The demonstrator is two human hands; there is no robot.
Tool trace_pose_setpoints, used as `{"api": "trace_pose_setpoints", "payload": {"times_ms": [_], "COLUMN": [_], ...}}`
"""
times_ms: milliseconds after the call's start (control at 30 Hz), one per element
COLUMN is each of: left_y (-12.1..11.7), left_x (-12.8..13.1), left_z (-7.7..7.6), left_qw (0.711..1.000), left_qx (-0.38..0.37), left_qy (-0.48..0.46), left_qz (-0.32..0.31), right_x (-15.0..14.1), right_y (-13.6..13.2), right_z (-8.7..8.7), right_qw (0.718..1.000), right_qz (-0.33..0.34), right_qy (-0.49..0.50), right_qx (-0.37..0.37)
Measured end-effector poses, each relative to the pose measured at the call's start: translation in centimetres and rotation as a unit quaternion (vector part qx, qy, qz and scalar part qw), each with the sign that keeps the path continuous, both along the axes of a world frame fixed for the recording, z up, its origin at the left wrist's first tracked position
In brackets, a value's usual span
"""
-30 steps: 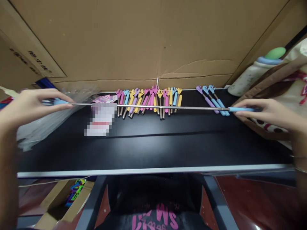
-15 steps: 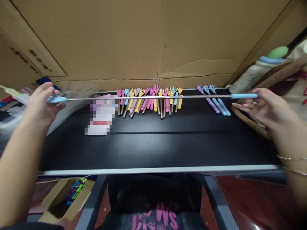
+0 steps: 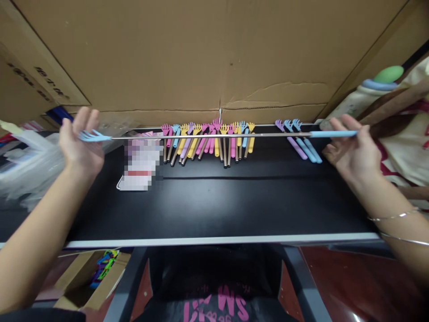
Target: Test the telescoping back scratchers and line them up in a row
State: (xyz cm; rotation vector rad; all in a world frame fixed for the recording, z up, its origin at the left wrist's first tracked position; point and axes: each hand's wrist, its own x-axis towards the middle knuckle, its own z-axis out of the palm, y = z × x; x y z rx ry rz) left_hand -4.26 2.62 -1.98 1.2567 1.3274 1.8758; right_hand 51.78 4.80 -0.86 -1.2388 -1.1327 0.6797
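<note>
Got an extended telescopic back scratcher [image 3: 211,136] up above the table [image 3: 214,208], spanning both hands. Left hand [image 3: 82,150] has a slack grip, fingers loosely spread, blue claw [image 3: 97,136] against it; right hand [image 3: 358,152] lightly pinches the blue handle [image 3: 331,133].

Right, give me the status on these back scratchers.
Possibly done: the three back scratchers set apart at the right, shafts short. In hand: a light-blue telescopic back scratcher, extended, spanning the upturned left hand and right hand. Probably left: the larger multicoloured bunch of back scratchers in the middle, though nothing visible confirms which group is finished.
</note>
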Motion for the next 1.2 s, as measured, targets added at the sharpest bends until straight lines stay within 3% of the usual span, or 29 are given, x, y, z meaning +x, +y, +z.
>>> {"api": "trace_pose_setpoints", "payload": {"times_ms": [33, 100, 167, 300, 433, 567, 767, 867, 1000, 1100, 1200], "left_y": [0.0, -0.1, -0.4, -1.3, -1.5, -1.3, -1.0, -1.0, -1.6, -2.0, -2.0], "left_x": [1.1, 3.8, 6.6, 10.4, 12.6, 13.4, 12.6, 12.4, 13.1, 14.0, 14.8], "left_z": [-0.1, -0.2, -0.2, -0.1, -0.2, -0.7, -1.3, -1.3, -1.3, -1.3, -1.2], "left_qw": [1.0, 0.995, 0.991, 0.985, 0.975, 0.977, 0.973, 0.969, 0.961, 0.97, 0.987], "left_qx": [0.005, -0.019, -0.018, -0.007, 0.011, 0.016, 0.012, -0.016, -0.086, -0.068, -0.006], "left_qy": [-0.03, -0.071, -0.087, -0.09, -0.074, -0.047, -0.009, 0.031, 0.062, 0.058, 0.029], "left_qz": [-0.001, -0.064, -0.103, -0.15, -0.209, -0.208, -0.228, -0.246, -0.255, -0.225, -0.155], "right_x": [-0.8, -2.9, -5.0, -7.4, -7.9, -7.8, -7.7, -7.1, -6.2, -6.3, -7.7], "right_y": [-0.3, -1.0, -1.7, -2.7, -2.8, -2.7, -2.9, -2.5, -1.7, -1.5, -1.9], "right_z": [-0.2, -0.6, -1.0, -1.6, -2.2, -2.6, -2.1, -1.5, -1.1, -1.1, -1.3], "right_qw": [0.999, 0.991, 0.984, 0.976, 0.972, 0.977, 0.979, 0.976, 0.969, 0.967, 0.98], "right_qz": [0.043, 0.133, 0.177, 0.212, 0.225, 0.209, 0.201, 0.21, 0.237, 0.231, 0.176], "right_qy": [-0.017, -0.021, -0.013, -0.031, -0.055, -0.047, -0.03, -0.046, 0.006, 0.022, 0.042], "right_qx": [-0.002, 0.0, 0.02, 0.036, 0.028, 0.007, -0.012, -0.031, -0.074, -0.102, -0.079]}}
